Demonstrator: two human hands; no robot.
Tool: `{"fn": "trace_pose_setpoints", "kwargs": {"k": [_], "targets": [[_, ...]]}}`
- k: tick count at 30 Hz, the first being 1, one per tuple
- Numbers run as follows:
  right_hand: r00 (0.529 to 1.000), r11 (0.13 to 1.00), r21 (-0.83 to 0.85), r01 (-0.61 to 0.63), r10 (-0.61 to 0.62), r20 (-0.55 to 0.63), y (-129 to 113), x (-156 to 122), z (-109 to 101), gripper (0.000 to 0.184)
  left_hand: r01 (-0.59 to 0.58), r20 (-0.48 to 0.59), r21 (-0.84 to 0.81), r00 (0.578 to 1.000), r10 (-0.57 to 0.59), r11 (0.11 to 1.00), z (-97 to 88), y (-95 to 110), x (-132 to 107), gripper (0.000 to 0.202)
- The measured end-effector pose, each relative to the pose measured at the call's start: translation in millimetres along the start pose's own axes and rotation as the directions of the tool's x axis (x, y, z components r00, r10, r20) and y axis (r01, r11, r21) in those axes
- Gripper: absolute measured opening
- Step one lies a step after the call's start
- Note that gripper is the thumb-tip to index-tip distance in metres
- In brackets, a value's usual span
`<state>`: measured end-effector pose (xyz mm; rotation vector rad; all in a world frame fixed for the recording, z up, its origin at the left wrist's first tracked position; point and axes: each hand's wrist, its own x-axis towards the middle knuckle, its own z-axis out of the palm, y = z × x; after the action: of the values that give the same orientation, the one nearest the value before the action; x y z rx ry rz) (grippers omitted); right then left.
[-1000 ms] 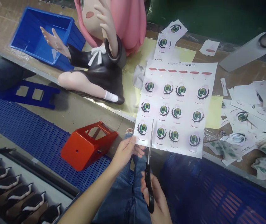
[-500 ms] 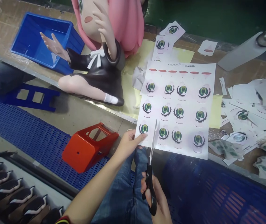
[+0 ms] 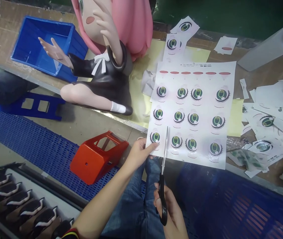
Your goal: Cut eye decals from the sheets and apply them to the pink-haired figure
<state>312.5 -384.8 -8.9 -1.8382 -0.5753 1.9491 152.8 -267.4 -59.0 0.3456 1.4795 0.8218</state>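
Observation:
My left hand (image 3: 141,151) pinches the lower left corner of a white printed sheet (image 3: 203,132), thumb on top. Rows of green cartoon eyes and a line of red ovals are printed on it. In my right hand (image 3: 168,205) are black-handled scissors (image 3: 163,186), fingers through the loops. Their blades point away from me and lie at the sheet's near edge, between the first and second columns of eyes. The blades look nearly closed; whether paper is between them is hard to see.
A large pink-haired figure (image 3: 106,76) sits on the bench beside a blue bin (image 3: 74,43). Cut eye prints (image 3: 173,46) lie behind the sheet, paper scraps (image 3: 265,122) to the right, near a white bottle (image 3: 263,49). Below stand a red stool (image 3: 91,159) and a blue crate (image 3: 231,199).
The scissor blades have come closer together at the sheet's near edge. The whole view has shifted slightly, and the sheet appears a little further right. Both hands keep their holds.

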Motion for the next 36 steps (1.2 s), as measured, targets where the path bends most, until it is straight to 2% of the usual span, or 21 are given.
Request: {"fn": "trace_pose_setpoints", "kwargs": {"k": [5, 13, 17, 23, 29, 36], "targets": [[0.998, 0.998, -0.018, -0.058, 0.058, 0.005, 0.9, 0.0, 3.0, 0.055, 0.002, 0.015, 0.0, 1.0, -0.001, 1.0, -2.4, 3.3, 1.4, 0.041], [0.993, 0.999, 0.012, -0.031, 0.029, 0.116, -23.3, 21.0, 1.2, 0.058, 0.028, 0.114, 0.007, 0.993, -0.029, 1.0, -6.8, 16.4, -7.4, 0.041], [0.993, 1.0, -0.012, 0.006, -0.004, 0.118, -30.1, 27.6, 0.8, 0.058, 0.036, 0.139, 0.007, 0.99, -0.036, 0.999, -9.2, 24.0, -8.2, 0.043], [0.993, 1.0, -0.001, -0.008, 0.008, 0.121, -35.4, 24.9, 3.0, 0.058, 0.054, 0.165, 0.002, 0.985, -0.054, 0.999, -12.1, 32.7, -7.2, 0.048], [0.977, 0.989, 0.117, 0.091, -0.111, 0.181, -49.3, 37.3, 7.0, 0.057, 0.076, 0.209, 0.046, 0.974, -0.084, 0.996, -11.2, 37.6, -13.0, 0.049], [0.975, 0.986, 0.113, 0.122, -0.14, 0.171, -58.9, 43.1, 9.6, 0.055, 0.074, 0.235, 0.071, 0.968, -0.088, 0.995, -13.5, 40.2, -12.8, 0.049]]}}
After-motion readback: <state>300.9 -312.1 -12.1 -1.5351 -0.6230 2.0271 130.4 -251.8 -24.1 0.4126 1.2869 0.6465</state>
